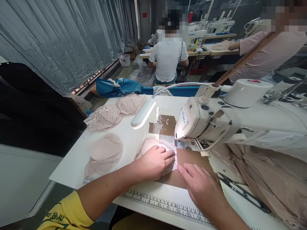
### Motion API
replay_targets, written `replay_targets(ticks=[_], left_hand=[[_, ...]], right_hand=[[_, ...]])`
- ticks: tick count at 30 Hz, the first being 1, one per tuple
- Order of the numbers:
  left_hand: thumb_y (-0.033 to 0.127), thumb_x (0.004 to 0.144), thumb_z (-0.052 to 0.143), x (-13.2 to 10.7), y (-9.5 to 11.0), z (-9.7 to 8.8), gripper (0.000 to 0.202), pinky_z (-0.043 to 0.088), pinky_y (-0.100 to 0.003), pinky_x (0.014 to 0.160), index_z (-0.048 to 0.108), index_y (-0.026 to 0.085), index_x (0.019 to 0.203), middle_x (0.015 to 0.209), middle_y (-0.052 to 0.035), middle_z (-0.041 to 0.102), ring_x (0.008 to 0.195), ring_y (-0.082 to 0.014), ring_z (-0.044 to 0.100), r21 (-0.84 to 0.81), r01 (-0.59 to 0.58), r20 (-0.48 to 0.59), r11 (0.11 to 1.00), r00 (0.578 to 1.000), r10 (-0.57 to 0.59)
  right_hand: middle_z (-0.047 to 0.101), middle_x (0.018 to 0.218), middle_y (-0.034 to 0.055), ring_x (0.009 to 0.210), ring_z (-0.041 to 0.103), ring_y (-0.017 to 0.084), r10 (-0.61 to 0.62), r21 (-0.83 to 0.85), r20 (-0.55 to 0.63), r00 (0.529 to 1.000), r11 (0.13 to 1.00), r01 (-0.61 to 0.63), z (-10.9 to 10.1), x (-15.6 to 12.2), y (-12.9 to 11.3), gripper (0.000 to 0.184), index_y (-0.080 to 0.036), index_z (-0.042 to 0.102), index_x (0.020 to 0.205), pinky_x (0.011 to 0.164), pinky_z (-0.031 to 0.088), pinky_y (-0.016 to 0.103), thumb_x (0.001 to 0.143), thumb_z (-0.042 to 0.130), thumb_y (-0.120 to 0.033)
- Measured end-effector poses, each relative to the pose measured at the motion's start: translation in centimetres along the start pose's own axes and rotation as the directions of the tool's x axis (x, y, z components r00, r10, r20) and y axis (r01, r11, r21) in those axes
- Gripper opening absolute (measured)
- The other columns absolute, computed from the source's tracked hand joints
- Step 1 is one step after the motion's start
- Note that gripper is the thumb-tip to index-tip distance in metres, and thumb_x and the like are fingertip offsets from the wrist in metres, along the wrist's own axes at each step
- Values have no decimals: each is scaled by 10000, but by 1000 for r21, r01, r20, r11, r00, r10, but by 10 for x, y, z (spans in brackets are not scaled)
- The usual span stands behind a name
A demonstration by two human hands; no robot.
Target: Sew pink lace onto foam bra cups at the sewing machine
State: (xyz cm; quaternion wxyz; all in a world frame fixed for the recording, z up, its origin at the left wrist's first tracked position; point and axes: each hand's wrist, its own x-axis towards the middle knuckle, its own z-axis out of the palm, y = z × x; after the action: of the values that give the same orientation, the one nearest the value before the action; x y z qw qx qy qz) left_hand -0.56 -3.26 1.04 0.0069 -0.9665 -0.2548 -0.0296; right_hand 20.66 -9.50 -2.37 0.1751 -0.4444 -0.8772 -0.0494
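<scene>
While left hand [155,161] flattens scalloped white lace [170,150], right hand [201,185] presses brown panel [192,158]

Left of the sewing machine [216,121]: two lace cups [104,117], two smooth cups [105,148], one lamp [143,113]; two hands [155,161].

JUKI on sewing machine [184,115], numbers along table-edge ruler [165,204]
</scene>
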Motion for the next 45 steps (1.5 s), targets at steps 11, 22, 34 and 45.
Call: replay_targets(ticks=[11,22,34,45], left_hand=[[241,882,464,14,-19,3,434,409,-344,785,525,131,1297,1341,-102,523,899,-222,499,-59,8,-25,998,1000,-10],[186,879,470,18,-38,1,424,410,-367,839,513,137,1298,1351,-100,520,987,-233,504,-47,-6,-37,999,999,4],[146,914,433,14,-30,2,375,407,-353,882,518,144,1278,1325,-102,547,1040,-220,519,-120,-42,-57,992,998,36],[122,904,437,19,-40,-2,402,403,-349,885,507,150,1299,1302,-93,565,1014,-218,504,-145,-22,-35,989,999,17]], right_hand=[[574,692,22,648,447,171,12,-76,-17,1000,997,-13,-6,25,8,379,-157,683,911,624,321,290,711,435,47],[659,859,42,688,550,164,91,-193,14,996,977,-86,9,27,18,479,-178,656,1125,601,384,299,741,454,22],[687,886,55,634,547,150,50,-104,-2,999,993,-50,-3,33,26,457,-188,682,1110,570,384,278,778,407,-35],[688,966,71,719,605,148,90,-98,13,996,991,-89,5,36,27,469,-200,661,1158,601,423,263,806,400,-33]])
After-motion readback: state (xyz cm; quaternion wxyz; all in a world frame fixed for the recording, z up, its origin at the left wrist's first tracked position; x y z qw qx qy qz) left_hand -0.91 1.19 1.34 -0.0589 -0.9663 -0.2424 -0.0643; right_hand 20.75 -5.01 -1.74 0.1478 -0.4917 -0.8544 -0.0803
